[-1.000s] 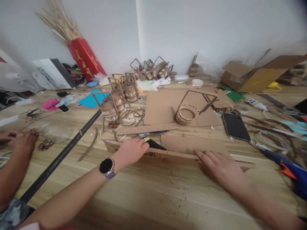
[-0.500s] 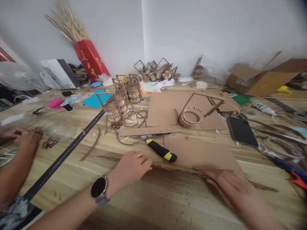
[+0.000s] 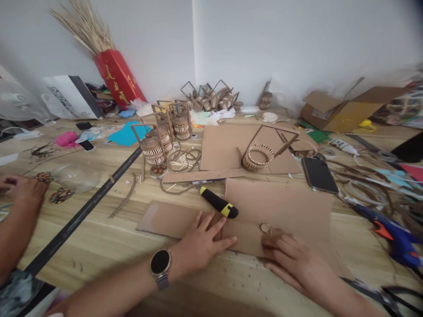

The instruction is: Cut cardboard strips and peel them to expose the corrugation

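My left hand [image 3: 201, 241], a round watch at its wrist, rests with spread fingers on a long cardboard strip [image 3: 165, 219] lying flat on the table. My right hand [image 3: 291, 253] has its fingers curled over the right part of that strip. At those fingertips is a small brown piece with a dark edge [image 3: 264, 228], too small to name. Just beyond my left hand lies a black and yellow utility knife [image 3: 218, 203]. A larger cardboard sheet [image 3: 280, 198] lies behind the strip.
A small woven basket with a tall handle [image 3: 257, 157] stands on cardboard. Lidded baskets [image 3: 152, 149] are at centre left. A phone [image 3: 319, 175], a blue glue gun [image 3: 393, 237] and scissors [image 3: 380, 295] lie right. Another person's hand [image 3: 26, 191] works at the left beside beaded bands [image 3: 61, 195].
The cardboard strip, seen edge-on between both hands before, now lies flat. My left hand has moved right and spread its fingers; my right hand has curled more. The view has shifted slightly.
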A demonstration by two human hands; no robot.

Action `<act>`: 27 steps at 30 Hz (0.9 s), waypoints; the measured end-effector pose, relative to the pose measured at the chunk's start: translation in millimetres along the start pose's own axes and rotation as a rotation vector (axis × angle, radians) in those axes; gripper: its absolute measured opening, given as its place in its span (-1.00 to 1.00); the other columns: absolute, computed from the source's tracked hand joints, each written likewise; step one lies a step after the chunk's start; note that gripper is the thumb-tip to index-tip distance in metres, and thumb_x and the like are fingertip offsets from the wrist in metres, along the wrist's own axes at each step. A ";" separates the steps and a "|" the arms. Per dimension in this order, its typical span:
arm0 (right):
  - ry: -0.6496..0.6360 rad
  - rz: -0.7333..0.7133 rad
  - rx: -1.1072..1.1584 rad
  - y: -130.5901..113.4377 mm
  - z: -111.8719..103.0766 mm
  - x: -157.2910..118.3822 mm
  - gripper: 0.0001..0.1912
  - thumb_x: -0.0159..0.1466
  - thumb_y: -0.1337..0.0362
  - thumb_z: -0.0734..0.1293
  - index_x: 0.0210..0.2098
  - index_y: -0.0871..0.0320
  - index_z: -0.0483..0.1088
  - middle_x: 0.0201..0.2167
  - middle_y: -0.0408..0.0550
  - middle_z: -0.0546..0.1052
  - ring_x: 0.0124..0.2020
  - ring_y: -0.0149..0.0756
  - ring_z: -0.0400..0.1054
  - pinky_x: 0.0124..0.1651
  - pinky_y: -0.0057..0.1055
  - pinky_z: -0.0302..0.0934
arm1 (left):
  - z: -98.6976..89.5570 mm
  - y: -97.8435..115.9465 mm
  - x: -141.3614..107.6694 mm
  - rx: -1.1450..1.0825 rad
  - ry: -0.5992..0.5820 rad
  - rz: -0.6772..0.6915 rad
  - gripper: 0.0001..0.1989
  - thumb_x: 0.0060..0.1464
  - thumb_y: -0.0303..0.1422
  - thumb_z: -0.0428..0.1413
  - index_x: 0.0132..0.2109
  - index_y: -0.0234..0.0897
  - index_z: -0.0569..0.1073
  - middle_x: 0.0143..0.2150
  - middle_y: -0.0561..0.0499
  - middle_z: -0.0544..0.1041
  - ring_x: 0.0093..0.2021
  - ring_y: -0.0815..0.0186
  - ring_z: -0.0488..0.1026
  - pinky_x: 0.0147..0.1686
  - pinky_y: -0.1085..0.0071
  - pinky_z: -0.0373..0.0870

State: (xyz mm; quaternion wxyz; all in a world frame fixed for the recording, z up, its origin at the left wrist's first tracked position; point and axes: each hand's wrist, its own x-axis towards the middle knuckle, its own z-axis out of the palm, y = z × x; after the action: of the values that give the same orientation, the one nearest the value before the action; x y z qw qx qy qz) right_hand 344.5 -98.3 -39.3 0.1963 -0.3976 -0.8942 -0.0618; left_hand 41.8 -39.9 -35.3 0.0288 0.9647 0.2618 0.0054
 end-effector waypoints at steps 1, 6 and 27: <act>-0.046 0.041 0.078 -2.8 -4.0 12.2 -0.71 0.43 0.16 0.18 -0.26 0.07 0.50 -0.27 -0.03 0.60 -0.20 -0.28 0.50 -0.13 -0.32 0.36 | 1.9 0.9 -0.7 -0.028 -0.004 -0.010 -0.44 0.34 -0.34 0.00 0.41 0.10 0.13 0.46 -0.23 0.09 0.40 -0.24 0.08 0.19 -0.36 0.19; -0.269 0.369 0.078 -24.1 -8.3 98.4 -0.76 0.42 0.22 0.18 -0.16 0.06 0.48 -0.16 -0.01 0.58 -0.17 -0.28 0.50 -0.18 -0.38 0.37 | 8.1 5.0 -1.5 -0.105 0.059 -0.055 -0.50 0.37 -0.32 -0.03 0.38 0.13 0.19 0.45 -0.18 0.09 0.41 -0.17 0.03 0.23 -0.35 0.12; -0.421 0.793 0.120 -47.8 2.6 101.0 -0.55 0.36 0.40 0.09 0.22 0.14 0.21 0.07 0.11 0.51 -0.01 -0.21 0.48 0.00 -0.29 0.35 | 2.0 -4.2 0.6 -0.075 0.062 -0.001 -0.53 0.36 -0.28 -0.03 0.35 0.14 0.23 0.38 -0.15 0.24 0.27 -0.13 0.25 0.18 -0.20 0.22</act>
State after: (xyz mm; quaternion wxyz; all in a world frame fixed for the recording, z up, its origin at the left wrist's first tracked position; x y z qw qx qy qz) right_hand 247.3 -60.5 0.9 0.0413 -0.7011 -0.6954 0.1523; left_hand 40.2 -36.1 -37.5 0.0569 0.9622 0.2624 0.0449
